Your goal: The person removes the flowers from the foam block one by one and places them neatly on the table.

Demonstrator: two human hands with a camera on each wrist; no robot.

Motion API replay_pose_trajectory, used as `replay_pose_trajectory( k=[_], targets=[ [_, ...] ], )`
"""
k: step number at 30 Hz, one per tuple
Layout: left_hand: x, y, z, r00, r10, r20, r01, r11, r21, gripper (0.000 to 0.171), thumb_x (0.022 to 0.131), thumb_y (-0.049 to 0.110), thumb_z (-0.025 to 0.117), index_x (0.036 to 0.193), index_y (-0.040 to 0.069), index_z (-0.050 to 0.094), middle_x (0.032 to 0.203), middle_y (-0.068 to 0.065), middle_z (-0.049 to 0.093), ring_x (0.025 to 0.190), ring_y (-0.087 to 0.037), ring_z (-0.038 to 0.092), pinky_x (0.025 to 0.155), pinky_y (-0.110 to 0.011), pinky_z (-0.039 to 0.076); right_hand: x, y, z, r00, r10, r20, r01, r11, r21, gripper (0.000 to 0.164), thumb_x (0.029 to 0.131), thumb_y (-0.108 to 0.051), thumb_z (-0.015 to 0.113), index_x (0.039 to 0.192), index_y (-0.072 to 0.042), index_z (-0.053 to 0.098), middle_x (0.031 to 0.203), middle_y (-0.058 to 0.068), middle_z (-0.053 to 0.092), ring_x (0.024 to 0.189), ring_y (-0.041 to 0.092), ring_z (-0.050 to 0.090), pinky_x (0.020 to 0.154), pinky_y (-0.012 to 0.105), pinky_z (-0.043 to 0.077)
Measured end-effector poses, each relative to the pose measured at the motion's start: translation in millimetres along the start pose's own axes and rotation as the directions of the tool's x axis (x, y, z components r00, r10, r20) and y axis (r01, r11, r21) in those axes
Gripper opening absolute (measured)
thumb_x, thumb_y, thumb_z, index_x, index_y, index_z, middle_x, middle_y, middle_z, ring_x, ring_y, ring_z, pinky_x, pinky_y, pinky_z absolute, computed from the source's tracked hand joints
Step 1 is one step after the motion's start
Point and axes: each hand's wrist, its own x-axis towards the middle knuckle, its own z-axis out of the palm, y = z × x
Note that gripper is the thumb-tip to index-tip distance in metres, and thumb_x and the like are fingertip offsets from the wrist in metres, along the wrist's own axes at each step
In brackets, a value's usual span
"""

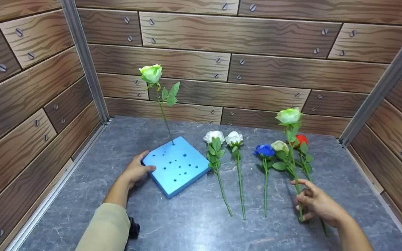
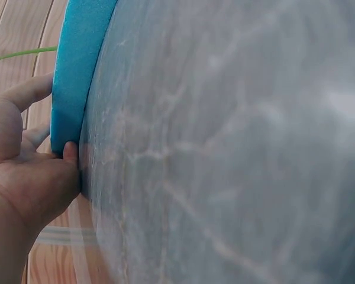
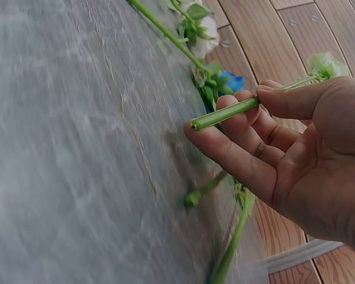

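Note:
My left hand (image 1: 136, 171) grips the left corner of a blue foam block (image 1: 187, 183), thumb on top; the left wrist view shows fingers around the edge of the block (image 2: 80, 65). Small holes dot its top. From a hole at the far corner rises a green-white rose (image 1: 151, 74), its stem leaning slightly left. At the right, my right hand (image 1: 321, 205) pinches the lower stem of another green-white rose (image 1: 289, 115), held with the bloom up. In the right wrist view, the cut end of this stem (image 3: 228, 113) sticks out past the thumb.
Two white roses (image 1: 214, 137) lie right of the block. Further right lie a blue rose (image 1: 264, 150), a pale green rose (image 1: 280, 146) and a red rose (image 1: 301, 139), partly behind the held one. Wood-patterned walls (image 1: 187, 31) enclose the grey marbled table (image 1: 201, 226).

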Motion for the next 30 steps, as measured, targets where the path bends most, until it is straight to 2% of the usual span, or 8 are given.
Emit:
replay_pose_trajectory(
  k=[5,7,14,17,24,30],
  targets=[
    [-1.1,1.2,0.5,1.0,0.004,-0.008,-0.004,1.0,-0.01,0.087,0.101,0.017,0.074,0.174,0.014,0.025,0.181,-0.024,0.01,0.169,-0.047,0.007,0.137,-0.064,0.014,-9,6,-11,1.0,0.009,-0.001,-0.009,1.0,-0.021,0.044,0.114,-0.015,0.053,0.153,-0.035,0.047,0.106,0.007,0.062,0.095,0.02,0.069,0.073,0.045,0.068],
    [-1.2,1.6,0.5,1.0,0.002,-0.008,-0.002,1.0,-0.011,0.087,0.102,0.017,0.073,0.174,0.014,0.025,0.181,-0.023,0.01,0.169,-0.047,0.007,0.137,-0.064,0.014,-12,8,-15,1.0,0.016,-0.004,-0.016,1.0,-0.017,0.044,0.114,-0.016,0.054,0.154,-0.036,0.047,0.107,0.006,0.062,0.095,0.019,0.068,0.073,0.045,0.068],
    [-0.4,0.9,0.2,1.0,-0.001,-0.01,0.001,1.0,-0.007,0.086,0.102,0.017,0.073,0.174,0.015,0.025,0.182,-0.023,0.009,0.169,-0.047,0.006,0.137,-0.064,0.013,-24,20,-31,1.0,-0.013,0.023,0.013,1.0,0.003,0.049,0.115,-0.015,0.053,0.138,-0.059,0.053,0.106,0.003,0.062,0.094,0.016,0.069,0.075,0.045,0.068],
    [-0.6,0.2,-0.6,1.0,-0.004,-0.011,0.004,1.0,-0.007,0.086,0.102,0.016,0.072,0.174,0.015,0.025,0.182,-0.023,0.009,0.169,-0.047,0.006,0.137,-0.063,0.012,-30,26,-39,0.999,-0.016,0.042,0.016,1.0,0.01,0.051,0.116,-0.016,0.051,0.131,-0.064,0.052,0.106,0.001,0.062,0.093,0.015,0.07,0.075,0.044,0.068],
    [-0.9,0.1,-0.9,1.0,-0.004,-0.008,0.004,1.0,-0.009,0.086,0.102,0.017,0.073,0.174,0.015,0.026,0.182,-0.023,0.009,0.169,-0.047,0.006,0.137,-0.065,0.012,-41,40,-56,0.999,-0.004,0.044,0.003,1.0,0.024,0.053,0.116,-0.015,0.049,0.128,-0.066,0.055,0.103,-0.001,0.062,0.09,0.014,0.07,0.072,0.042,0.067],
    [0.5,-0.3,0.4,1.0,-0.004,-0.011,0.003,1.0,-0.013,0.086,0.101,0.017,0.074,0.174,0.015,0.026,0.182,-0.022,0.01,0.169,-0.047,0.007,0.137,-0.066,0.013,-50,40,-70,0.999,0.02,0.043,-0.022,0.999,0.029,0.052,0.116,-0.015,0.049,0.125,-0.066,0.056,0.104,-0.002,0.063,0.091,0.012,0.07,0.074,0.041,0.068]
  ],
)
